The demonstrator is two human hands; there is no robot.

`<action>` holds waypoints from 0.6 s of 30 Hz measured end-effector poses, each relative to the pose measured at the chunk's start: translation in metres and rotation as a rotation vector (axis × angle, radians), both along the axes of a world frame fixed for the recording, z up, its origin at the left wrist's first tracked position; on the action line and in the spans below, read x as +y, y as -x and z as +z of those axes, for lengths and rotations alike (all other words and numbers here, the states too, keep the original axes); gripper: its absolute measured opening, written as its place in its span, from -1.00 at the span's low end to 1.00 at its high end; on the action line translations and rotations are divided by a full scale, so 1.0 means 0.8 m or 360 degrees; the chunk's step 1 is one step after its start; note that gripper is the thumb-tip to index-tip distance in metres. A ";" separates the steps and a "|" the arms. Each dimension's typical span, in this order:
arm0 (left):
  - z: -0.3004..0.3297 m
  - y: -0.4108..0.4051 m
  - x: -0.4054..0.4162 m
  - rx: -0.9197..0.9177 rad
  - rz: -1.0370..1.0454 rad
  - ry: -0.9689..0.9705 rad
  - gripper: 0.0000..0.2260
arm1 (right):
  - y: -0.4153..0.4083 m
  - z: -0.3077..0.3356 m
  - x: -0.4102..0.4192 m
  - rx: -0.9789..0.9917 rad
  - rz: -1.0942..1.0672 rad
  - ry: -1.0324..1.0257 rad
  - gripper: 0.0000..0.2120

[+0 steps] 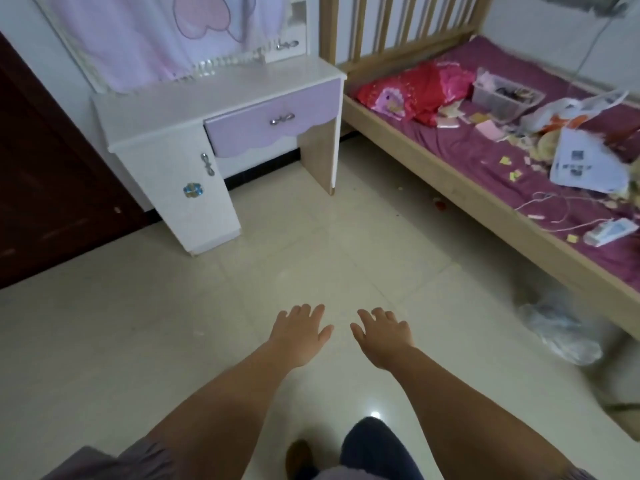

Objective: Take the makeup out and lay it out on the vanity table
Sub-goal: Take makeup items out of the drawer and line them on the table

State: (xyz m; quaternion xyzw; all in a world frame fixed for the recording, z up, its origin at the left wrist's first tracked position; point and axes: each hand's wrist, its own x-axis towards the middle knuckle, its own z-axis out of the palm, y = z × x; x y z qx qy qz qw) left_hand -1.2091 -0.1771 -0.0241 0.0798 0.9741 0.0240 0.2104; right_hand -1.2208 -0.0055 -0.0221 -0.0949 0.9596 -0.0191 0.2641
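Nothing laid out yet: I'm standing back from the vanity, hands bare.

No makeup shows clearly; I judge it may sit in the clear plastic bin (506, 95) on the bed (485, 188) at upper right, though its contents are too small to tell. The vanity table (194, 98) at upper left has its lilac drawer (273, 123) closed. My left hand (300, 332) and right hand (382, 336), low centre, hold nothing, fingers spread flat. The whole task remains.
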 end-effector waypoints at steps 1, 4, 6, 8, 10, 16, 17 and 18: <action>-0.001 0.028 0.000 -0.0008 0.0002 0.0011 -0.53 | 0.030 0.000 -0.002 -0.0009 -0.0009 -0.0003 -0.52; -0.007 0.122 -0.005 -0.0013 0.0026 0.0027 -0.53 | 0.130 -0.002 -0.005 -0.0012 0.0003 0.0001 -0.52; -0.008 0.187 -0.006 -0.0011 0.0062 0.0026 -0.54 | 0.200 -0.004 -0.002 0.0002 0.0032 0.0009 -0.53; -0.010 0.253 -0.006 -0.0008 0.0117 0.0002 -0.55 | 0.273 -0.005 0.004 0.0026 0.0075 0.0006 -0.53; -0.012 0.319 -0.003 -0.0047 0.0205 -0.0042 -0.54 | 0.353 -0.002 0.013 0.0029 0.0142 -0.0010 -0.53; -0.001 0.486 0.002 -0.0123 0.0485 -0.0171 -0.55 | 0.559 0.014 0.016 0.0050 0.0313 -0.0067 -0.54; -0.001 0.507 -0.003 -0.0129 0.0528 -0.0197 -0.55 | 0.586 0.014 0.009 0.0047 0.0345 -0.0071 -0.54; -0.002 0.527 -0.010 -0.0139 0.0580 -0.0211 -0.54 | 0.612 0.014 0.000 0.0046 0.0376 -0.0067 -0.54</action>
